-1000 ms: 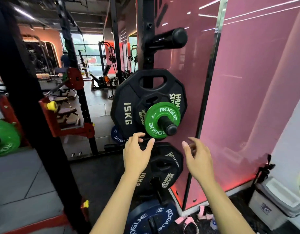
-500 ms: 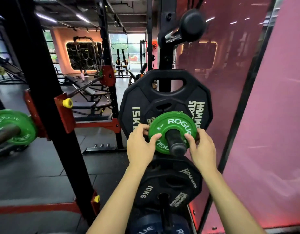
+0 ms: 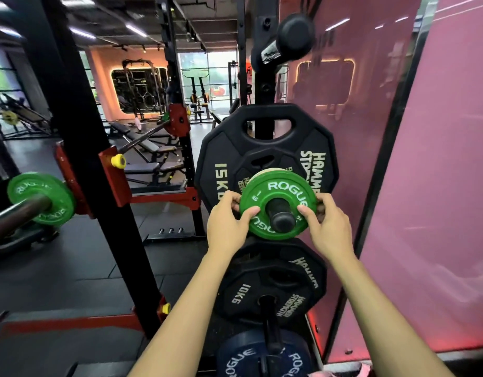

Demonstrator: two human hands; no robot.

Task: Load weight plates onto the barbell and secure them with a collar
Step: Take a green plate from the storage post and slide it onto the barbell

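A small green Rogue plate (image 3: pixel 282 190) hangs on a black storage peg (image 3: pixel 282 219) of the rack, in front of a small black plate and a black 15 kg plate (image 3: pixel 226 148). My left hand (image 3: pixel 229 223) grips the green plate's left edge and my right hand (image 3: pixel 326 227) grips its right edge, thumbs on its face. At the far left the barbell sleeve (image 3: pixel 14 216) carries another green Rogue plate (image 3: pixel 41 198). No collar shows.
A black rack upright (image 3: pixel 98 170) with red brackets stands between the barbell and the plate tree. Below hang a 10 kg black plate (image 3: pixel 270 284) and a blue Rogue plate (image 3: pixel 245 357). An empty peg (image 3: pixel 289 39) juts out above. A pink wall (image 3: pixel 438 186) is on the right.
My hands rose from below the green plate and closed on its two edges. The view moved closer and turned left, and the plate now sits nearer the peg's tip.
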